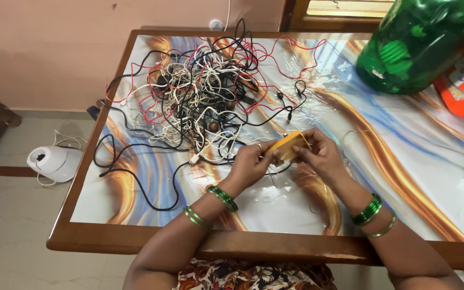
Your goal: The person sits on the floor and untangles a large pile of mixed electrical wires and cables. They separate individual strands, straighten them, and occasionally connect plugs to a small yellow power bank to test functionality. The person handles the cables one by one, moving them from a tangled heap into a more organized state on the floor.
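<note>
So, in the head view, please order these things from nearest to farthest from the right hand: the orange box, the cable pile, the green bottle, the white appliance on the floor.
From the right hand:
1. Orange box, held in both hands.
2. Cable pile, up and left on the table.
3. Green bottle, at the far right corner.
4. White appliance, on the floor, left of the table.

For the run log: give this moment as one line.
left hand: holds yellow block | right hand: holds same block | cable tangle: behind hands on table | green jug: far right
</note>
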